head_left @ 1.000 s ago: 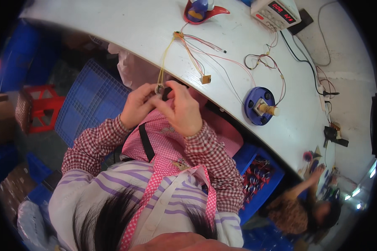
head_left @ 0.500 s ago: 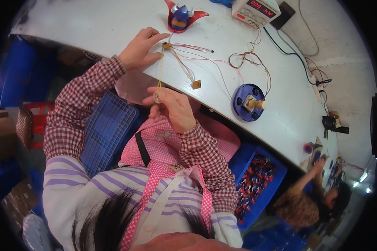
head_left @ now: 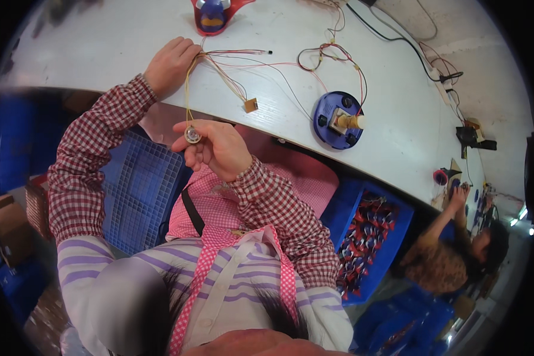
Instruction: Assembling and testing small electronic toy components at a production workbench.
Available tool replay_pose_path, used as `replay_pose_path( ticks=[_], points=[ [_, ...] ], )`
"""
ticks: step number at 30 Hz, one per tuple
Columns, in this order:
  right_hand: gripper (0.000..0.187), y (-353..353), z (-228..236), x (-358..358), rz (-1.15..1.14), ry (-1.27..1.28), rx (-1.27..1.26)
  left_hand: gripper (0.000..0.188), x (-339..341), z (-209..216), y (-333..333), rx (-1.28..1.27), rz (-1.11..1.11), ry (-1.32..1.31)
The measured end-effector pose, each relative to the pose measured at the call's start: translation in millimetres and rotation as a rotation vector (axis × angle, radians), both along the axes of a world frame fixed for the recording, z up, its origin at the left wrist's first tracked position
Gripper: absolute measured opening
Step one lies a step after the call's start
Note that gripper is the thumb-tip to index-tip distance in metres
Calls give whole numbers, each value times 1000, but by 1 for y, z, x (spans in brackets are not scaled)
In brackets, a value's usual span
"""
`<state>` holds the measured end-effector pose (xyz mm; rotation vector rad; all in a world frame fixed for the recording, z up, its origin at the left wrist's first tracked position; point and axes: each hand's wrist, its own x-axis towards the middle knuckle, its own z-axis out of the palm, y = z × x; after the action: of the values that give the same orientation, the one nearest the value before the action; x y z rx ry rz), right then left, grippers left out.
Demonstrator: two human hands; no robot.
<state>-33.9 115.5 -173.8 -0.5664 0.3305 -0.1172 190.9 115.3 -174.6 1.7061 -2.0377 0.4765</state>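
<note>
My left hand (head_left: 173, 66) rests on the white table, its fingers closed at the point where several thin wires (head_left: 224, 55) meet. The small board there is mostly hidden by those fingers. Two yellow wires (head_left: 188, 101) run down over the table edge to a small round disc (head_left: 192, 136), clear and silvery. My right hand (head_left: 222, 149) holds this disc at its fingertips, just off the edge. Other wires lead to a small brown square board (head_left: 251, 105) and toward a round purple base (head_left: 332, 137) with a beige cylinder on it. Above my left hand sits a red and purple toy piece (head_left: 212, 16).
A blue bin (head_left: 391, 249) full of red and blue parts stands below the table on the right. At left is a blue plastic crate (head_left: 139, 190). Black cables (head_left: 391, 50) run along the wall side. Another person (head_left: 442, 261) works farther down the table.
The view has shifted, so the table things appear farther left and higher. My left fingers have closed over the small board at the wire junction. The disc's face now shows more fully.
</note>
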Motion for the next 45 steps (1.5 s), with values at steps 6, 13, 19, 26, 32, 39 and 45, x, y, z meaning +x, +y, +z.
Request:
replay_pose_path(
  ticks=[6,13,19,26,32,39,45],
  points=[
    [39,3,-1,4,-20,14,-14,19,11,0,-3,109,-75,-58],
    [39,-2,-1,-6,-99,29,-227,33,-31,10,65,-40,274,452],
    [37,8,-14,-2,-222,105,-1209,44,-105,-22,128,394,-237,2289],
    [27,-27,18,-43,-493,266,-1674,41,-123,2,103,378,-255,2241],
    [25,-73,16,-50,-466,445,-1919,30,-123,11,82,454,-35,2142],
    [19,-75,2,-40,-475,362,-1747,27,-130,21,60,458,95,1839],
    [30,-65,7,-39,-400,233,-1228,22,-120,19,45,538,78,1815]
  ],
)
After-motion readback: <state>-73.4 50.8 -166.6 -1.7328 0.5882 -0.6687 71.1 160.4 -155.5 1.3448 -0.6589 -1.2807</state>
